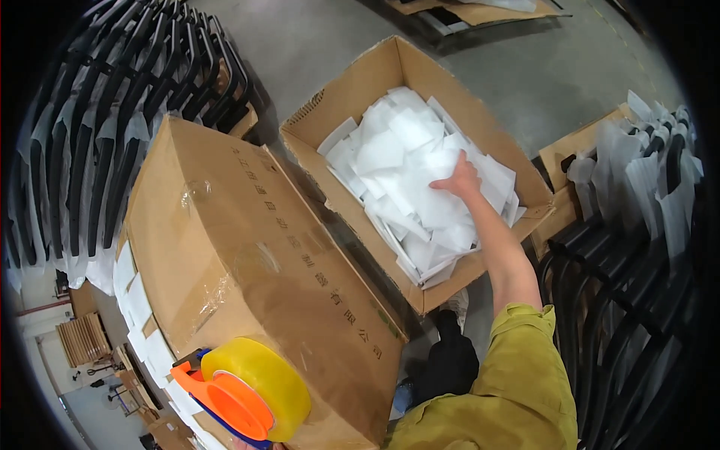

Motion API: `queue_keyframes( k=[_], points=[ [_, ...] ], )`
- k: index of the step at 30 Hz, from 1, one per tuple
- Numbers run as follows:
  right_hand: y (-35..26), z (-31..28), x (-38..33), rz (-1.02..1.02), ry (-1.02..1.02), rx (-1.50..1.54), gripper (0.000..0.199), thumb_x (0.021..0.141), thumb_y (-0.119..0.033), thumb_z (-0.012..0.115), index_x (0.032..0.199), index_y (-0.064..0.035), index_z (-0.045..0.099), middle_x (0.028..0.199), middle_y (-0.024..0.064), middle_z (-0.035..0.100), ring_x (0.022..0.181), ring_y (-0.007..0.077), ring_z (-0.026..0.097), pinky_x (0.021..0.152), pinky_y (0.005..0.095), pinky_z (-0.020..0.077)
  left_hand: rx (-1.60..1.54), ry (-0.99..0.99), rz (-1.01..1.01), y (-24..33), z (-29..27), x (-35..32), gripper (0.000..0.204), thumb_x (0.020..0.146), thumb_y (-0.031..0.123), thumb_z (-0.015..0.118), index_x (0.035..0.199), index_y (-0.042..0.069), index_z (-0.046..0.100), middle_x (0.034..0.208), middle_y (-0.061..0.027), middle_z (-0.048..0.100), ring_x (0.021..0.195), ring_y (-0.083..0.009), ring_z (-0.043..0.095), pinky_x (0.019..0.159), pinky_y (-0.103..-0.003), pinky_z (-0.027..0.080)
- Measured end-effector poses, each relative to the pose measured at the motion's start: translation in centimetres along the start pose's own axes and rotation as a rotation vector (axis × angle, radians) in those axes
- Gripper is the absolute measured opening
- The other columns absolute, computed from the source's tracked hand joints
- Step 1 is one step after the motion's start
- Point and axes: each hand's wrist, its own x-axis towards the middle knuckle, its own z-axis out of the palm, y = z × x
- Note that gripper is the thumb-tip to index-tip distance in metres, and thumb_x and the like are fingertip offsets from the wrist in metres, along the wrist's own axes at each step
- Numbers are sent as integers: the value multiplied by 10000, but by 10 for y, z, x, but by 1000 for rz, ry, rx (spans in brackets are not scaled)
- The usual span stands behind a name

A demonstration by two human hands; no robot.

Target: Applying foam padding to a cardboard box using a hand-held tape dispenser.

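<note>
My right hand (459, 178) reaches over an open cardboard box (322, 112) and rests on a heap of white foam sheets (409, 199). Its thumb and forefinger are spread apart, with nothing visibly gripped; the other fingers are partly hidden. At the lower edge, an orange and blue tape dispenser (238, 401) carries a large roll of yellowish clear tape (289, 394). Only slivers of my left hand (247, 445) show around the dispenser's lower end, apparently closed on it. The dispenser appears in front of a large taped carton (292, 300).
Black bent metal frames (112, 120) in translucent wrapping are stacked at the left. More wrapped black frames (622, 262) stand close at the right. White flat pieces (135, 307) line the carton's left side. Another cardboard-topped platform (480, 11) is at the far edge.
</note>
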Motion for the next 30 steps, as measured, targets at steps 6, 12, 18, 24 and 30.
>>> queue_keyframes(
  k=[6,12,18,24,30],
  points=[
    [-19,61,-22,-380,91,-45,1026,473,-275,820,1311,-106,252,1177,131,419,1084,312,419,852,467,393,-14,28,12,12,2,18,230,732,74,638,902,-54,550,853,-180,548,698,-299,505,592,-354,433],
    [-20,86,-39,-488,99,-372,825,526,-223,771,1228,-108,353,1074,108,499,972,277,489,848,457,366,129,94,100,12,5,22,241,706,42,658,903,-42,548,922,-202,541,777,-313,527,664,-420,452],
    [-35,2,-66,-523,167,-17,683,561,-194,735,1152,-83,411,1011,148,547,931,306,535,838,408,395,-11,41,-70,16,6,13,299,702,125,585,970,-4,559,1054,-184,522,998,-344,474,891,-426,346],
    [-47,-153,-200,-669,75,862,476,634,-181,725,1011,34,529,902,121,607,775,202,597,699,313,484,-174,251,145,10,2,10,370,631,44,658,978,-2,535,969,-173,560,861,-323,537,780,-419,420],
    [-58,-187,-460,-1067,-550,763,536,646,-84,686,1125,40,481,985,108,591,890,182,568,796,311,447,-1438,24,5,87,-18,41,860,637,160,750,1324,25,252,1217,-150,457,1114,-261,461,921,-350,378]
  ],
)
